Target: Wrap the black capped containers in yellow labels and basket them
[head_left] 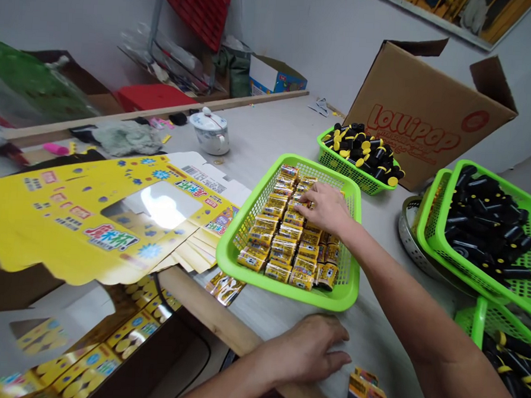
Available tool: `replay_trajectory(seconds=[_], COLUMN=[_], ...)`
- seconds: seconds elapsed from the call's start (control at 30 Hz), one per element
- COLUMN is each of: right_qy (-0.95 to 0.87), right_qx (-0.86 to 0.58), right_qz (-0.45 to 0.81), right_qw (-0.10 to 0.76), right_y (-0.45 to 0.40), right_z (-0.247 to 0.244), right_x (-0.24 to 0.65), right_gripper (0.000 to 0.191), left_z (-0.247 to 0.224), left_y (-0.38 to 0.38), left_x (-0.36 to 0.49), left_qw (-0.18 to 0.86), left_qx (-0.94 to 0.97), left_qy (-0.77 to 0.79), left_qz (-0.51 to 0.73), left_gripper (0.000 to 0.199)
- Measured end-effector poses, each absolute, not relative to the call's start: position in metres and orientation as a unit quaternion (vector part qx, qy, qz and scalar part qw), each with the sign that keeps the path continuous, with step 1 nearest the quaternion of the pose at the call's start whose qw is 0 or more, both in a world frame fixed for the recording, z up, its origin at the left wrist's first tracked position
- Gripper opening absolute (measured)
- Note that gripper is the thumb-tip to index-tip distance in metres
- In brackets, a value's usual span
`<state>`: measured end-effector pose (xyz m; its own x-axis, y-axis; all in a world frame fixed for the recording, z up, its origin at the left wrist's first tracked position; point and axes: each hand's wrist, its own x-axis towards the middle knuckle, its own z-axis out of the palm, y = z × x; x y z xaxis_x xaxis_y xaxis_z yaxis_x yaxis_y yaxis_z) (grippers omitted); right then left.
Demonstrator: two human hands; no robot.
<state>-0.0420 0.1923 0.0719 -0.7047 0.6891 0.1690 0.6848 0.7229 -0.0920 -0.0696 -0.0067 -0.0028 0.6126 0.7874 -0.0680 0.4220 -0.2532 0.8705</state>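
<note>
A lime-green mesh basket (287,290) holds yellow-and-black packets (281,247); the yellow carton flat (69,212) bears blue flowers.

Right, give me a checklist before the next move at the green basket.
Right hand on the foil packets: ok, fingers touching them.
The foil packets inside the green plastic basket: ok, lying in rough rows.
Loose foil packet beside the basket: not ok, outside it on the table.
Left hand: ok, resting on the table, apparently holding nothing.
Yellow printed carton blank: not ok, lying flat.
Packet count: cannot tell, lower layers hidden.
</note>
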Motion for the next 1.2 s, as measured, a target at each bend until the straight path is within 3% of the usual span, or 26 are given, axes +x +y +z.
replay_trajectory(seconds=[0.23, 0.5, 0.57, 0.77, 0.9, 1.03, 1.2], right_qy=[-0.910, -0.888, -0.865, -0.689, -0.623, -0.618, -0.618], right_qx=[-0.398, -0.363, -0.412, -0.673, -0.756, -0.772, -0.762], right_qz=[0.010, -0.049, -0.058, 0.009, -0.045, -0.076, -0.057], right_qw=[0.118, 0.277, 0.280, 0.268, 0.198, 0.127, 0.185], right_y=[0.187, 0.063, 0.015, -0.105, -0.146, -0.154, -0.147], right_z=[0.079, 0.103, 0.091, 0.045, 0.013, -0.009, -0.021], right_x=[-0.035, 0.089, 0.134, 0.243, 0.288, 0.308, 0.325], right_gripper=[0.021, 0.015, 0.014, 0.043, 0.027, 0.035, 0.025], left_z=[-0.008, -0.013, -0.009, 0.020, 0.032, 0.020, 0.005], left_y=[-0.006, -0.003, -0.007, -0.018, -0.031, -0.041, -0.034], left_x=[-0.068, -0.072, -0.072, -0.021, 0.065, 0.149, 0.202], left_qw=[0.481, 0.482, 0.493, 0.452, 0.354, 0.277, 0.274], left_qx=[0.751, 0.732, 0.720, 0.804, 0.908, 0.943, 0.955], left_qy=[0.404, 0.398, 0.392, 0.294, 0.204, 0.173, 0.097], left_qz=[0.202, 0.271, 0.290, 0.251, 0.091, 0.056, 0.053], left_gripper=[0.030, 0.036, 0.034, 0.032, 0.025, 0.041, 0.025])
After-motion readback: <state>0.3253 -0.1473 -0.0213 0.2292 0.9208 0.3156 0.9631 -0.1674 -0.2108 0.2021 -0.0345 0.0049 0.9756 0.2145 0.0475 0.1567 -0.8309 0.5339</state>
